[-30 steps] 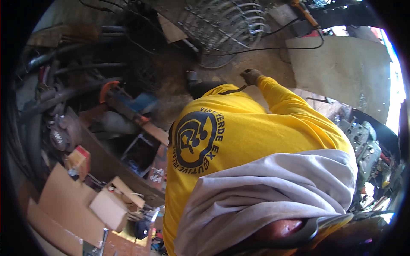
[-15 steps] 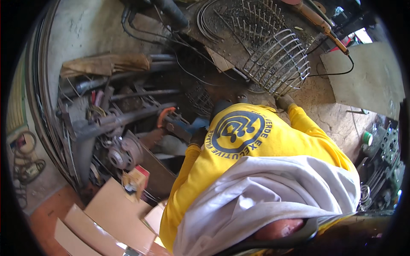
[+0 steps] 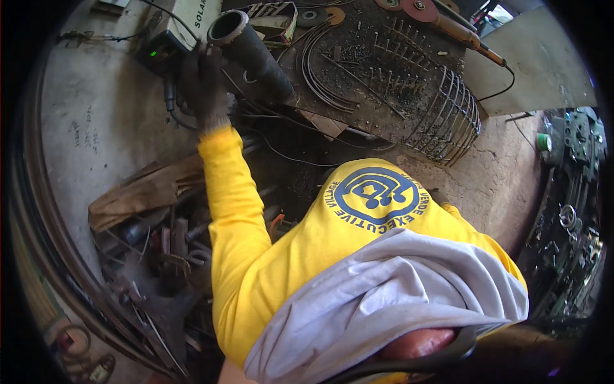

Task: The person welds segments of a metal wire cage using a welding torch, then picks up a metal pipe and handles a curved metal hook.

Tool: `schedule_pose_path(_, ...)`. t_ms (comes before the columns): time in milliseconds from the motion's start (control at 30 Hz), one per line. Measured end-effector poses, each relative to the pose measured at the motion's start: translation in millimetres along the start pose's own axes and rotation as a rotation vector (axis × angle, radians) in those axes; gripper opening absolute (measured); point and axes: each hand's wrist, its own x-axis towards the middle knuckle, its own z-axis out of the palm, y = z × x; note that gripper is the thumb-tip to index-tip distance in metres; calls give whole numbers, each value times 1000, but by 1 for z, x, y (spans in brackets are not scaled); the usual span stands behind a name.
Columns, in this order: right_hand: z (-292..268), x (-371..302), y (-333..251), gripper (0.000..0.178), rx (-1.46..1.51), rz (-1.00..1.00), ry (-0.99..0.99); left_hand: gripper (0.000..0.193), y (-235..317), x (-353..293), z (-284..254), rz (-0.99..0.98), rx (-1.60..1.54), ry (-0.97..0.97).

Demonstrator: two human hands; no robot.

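Note:
My left hand (image 3: 206, 89), in a dark glove, is stretched out to the far left, fingers extended and somewhat blurred. It is at the front panel of a boxy welding machine (image 3: 182, 32) with a small green display; whether it touches the panel I cannot tell. Beside the hand stands a thick dark metal pipe (image 3: 259, 57). Of my right hand (image 3: 438, 196) only a dark bit shows past my yellow-shirted body, its fingers hidden. Nearest to it, a curved basket-like frame of metal rods (image 3: 451, 121) rests at the worktable's right corner.
On the dark worktable (image 3: 358, 96) lie coiled rods (image 3: 313, 70), upright-pin pieces (image 3: 400, 83) and an angle grinder (image 3: 470, 40). Cables (image 3: 294, 121) run along its front edge. Scrap metal (image 3: 173, 256) and a brown cloth (image 3: 134, 198) lie at left; metal parts (image 3: 563, 217) stand at right.
My left hand has risen from beside a blue and orange tool to the welding machine. My right hand has come away from the rod frame's edge. The view has shifted left.

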Motion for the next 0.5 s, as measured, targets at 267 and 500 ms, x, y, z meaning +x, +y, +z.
schedule_pose_path(267,96,-48,8,38,-63,-66,14,28,-76,96,89,28,398,-783)
schedule_pose_path(500,144,-71,57,41,-578,-234,84,29,-96,75,131,89,426,-787)
